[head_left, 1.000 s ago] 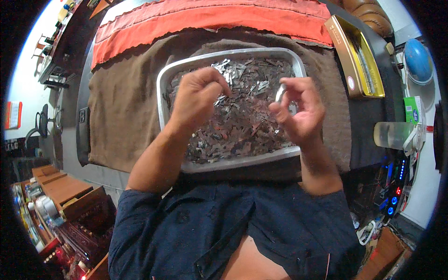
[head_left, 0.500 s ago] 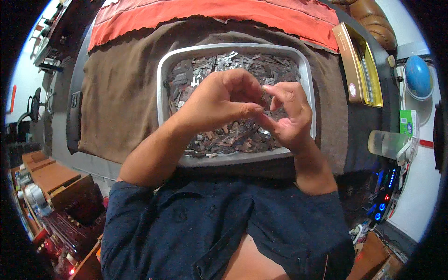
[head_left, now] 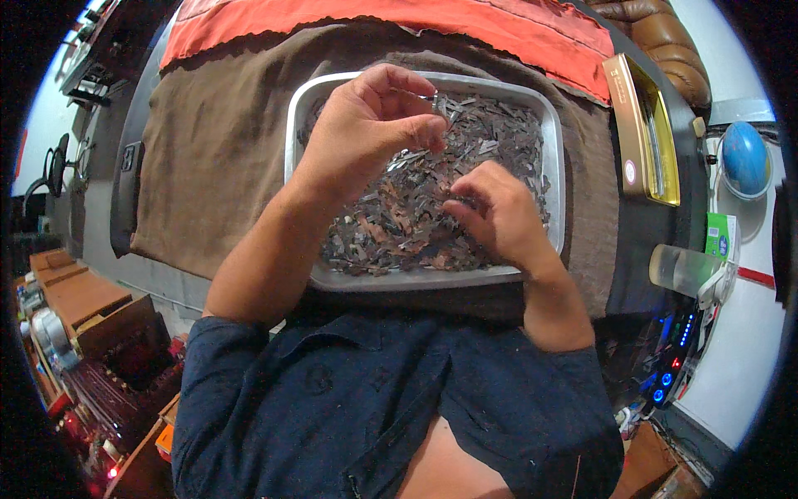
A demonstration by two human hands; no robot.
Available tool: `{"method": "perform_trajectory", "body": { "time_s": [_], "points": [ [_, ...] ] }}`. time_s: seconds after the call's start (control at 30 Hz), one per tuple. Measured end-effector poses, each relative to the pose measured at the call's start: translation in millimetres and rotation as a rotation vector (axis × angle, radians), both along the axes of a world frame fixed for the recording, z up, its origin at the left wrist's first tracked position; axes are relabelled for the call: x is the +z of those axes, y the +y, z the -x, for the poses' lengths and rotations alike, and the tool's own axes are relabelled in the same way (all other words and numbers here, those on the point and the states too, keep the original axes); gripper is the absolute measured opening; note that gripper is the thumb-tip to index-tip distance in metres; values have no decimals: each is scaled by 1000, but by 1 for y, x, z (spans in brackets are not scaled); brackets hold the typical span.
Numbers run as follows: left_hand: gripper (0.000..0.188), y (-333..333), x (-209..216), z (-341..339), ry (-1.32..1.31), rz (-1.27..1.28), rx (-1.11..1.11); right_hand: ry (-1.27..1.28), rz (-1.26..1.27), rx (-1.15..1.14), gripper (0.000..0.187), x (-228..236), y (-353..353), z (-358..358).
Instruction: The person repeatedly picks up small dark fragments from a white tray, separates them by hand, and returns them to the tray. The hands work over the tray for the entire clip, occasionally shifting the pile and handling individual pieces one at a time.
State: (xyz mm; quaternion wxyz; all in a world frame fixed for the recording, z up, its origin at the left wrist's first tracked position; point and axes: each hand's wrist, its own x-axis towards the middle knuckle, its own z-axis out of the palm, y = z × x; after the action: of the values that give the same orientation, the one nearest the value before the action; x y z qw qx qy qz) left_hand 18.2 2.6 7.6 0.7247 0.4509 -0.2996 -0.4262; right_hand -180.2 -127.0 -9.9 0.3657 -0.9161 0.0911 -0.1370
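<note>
Widest, we see the dark surface [head_left: 636,245], which reaches out to the right of both hands; over it, beneath them, lies a brown cloth [head_left: 216,166]. Beyond the hands runs a red cloth [head_left: 249,33]. Directly below both hands we find a pale metal tray [head_left: 416,281], its floor hidden by a loose heap. Well to the right of the right hand rest an open gold-and-yellow box [head_left: 625,116] and, nearer us, a clear container [head_left: 682,270]; neither blocks our reach. The left hand [head_left: 366,121], over the tray's far left part, grasps a shiny sliver [head_left: 435,100] between thumb and forefinger. The right hand [head_left: 499,212], lower and closer to us, curls its fingers at the heap; whether it grips anything we cannot tell. We judge the step in hand to be picking single pieces out by fingertip. Smallest are the thin dark pieces [head_left: 499,137] beyond the right hand; they overlap, so we judge that the next pick calls for a narrow pinch, clear of neighbours.
</note>
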Motion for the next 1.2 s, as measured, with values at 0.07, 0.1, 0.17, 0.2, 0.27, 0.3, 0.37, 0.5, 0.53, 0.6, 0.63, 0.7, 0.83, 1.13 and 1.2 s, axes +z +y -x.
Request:
{"method": "perform_trajectory", "body": {
  "time_s": [0.07,0.1,0.17,0.2,0.27,0.3,0.37,0.5,0.53,0.6,0.63,0.7,0.83,1.13,1.2],
  "points": [
    [30,-1,-1,-2,-7,7,16,64,-66,-19,22,-2,11,0],
    [29,-1,-2,-2,-14,3,19,57,-41,-12,25,-3,14,0],
    [29,-1,-2,-2,-17,-5,12,84,55,-6,24,-1,17,0],
    [28,-1,-2,-3,-13,-8,1,87,100,0,24,0,17,0],
    [28,-1,-3,-4,-5,-7,-14,92,84,20,23,1,18,0],
    [28,-1,-3,-4,0,-3,-19,81,76,35,23,1,18,0],
    [28,-2,-5,-3,22,8,-30,163,73,42,22,0,19,-1],
    [27,-2,-8,0,43,0,-43,208,49,52,20,-1,22,-3],
    [27,-3,-8,0,48,2,-49,150,-40,37,18,0,21,-3],
    [26,-3,-8,3,41,-21,-39,46,-217,12,16,4,15,-3],
    [27,-3,-7,5,11,-49,-39,57,-486,-65,13,6,11,-2],
    [26,-3,-7,8,-1,-64,-73,68,-1023,-212,11,10,2,1],
    [28,-7,-7,19,-64,-176,-163,-168,-1336,-260,12,3,-6,1],
    [29,-8,-10,26,-80,-227,-219,-126,-1454,-212,11,2,-11,7],
    [29,-8,-11,26,-63,-221,-224,-117,-1436,-190,11,4,-9,6]
  ]
}}
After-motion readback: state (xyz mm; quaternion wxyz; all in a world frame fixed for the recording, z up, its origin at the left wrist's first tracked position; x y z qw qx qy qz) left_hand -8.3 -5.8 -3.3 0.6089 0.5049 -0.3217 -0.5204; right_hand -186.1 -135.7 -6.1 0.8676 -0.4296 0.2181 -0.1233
